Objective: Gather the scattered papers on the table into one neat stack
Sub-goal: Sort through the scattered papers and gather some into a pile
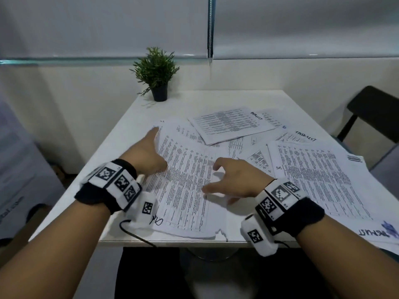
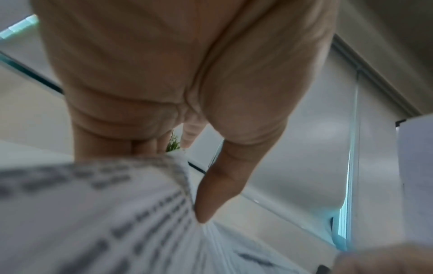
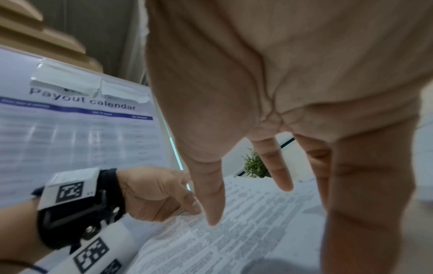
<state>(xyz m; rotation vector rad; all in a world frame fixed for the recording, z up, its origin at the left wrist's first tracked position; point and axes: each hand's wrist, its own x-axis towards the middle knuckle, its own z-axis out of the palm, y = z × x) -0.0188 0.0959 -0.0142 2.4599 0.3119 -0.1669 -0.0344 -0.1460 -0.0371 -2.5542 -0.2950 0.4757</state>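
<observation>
Barely started: papers [image 1: 248, 134] lie fanned across the table [image 1: 133, 117] from near-left to far-right, no stack yet; left hand [image 1: 149, 156] has its fingers at the near sheet's [image 1: 185, 186] left edge, right hand [image 1: 235, 180] hovers spread above it, holding nothing.

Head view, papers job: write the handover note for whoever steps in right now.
Left hand: fingers straight, at the left edge of the near printed sheet, thumb touching the paper.
Right hand: open, fingers spread just above the same sheet, holding nothing.
Papers: spread overlapping across the table; one sheet at the back, a large one to the right, some overhanging the right edge.
Done: no stack yet.
Left: gather every sheet and square them up.
</observation>
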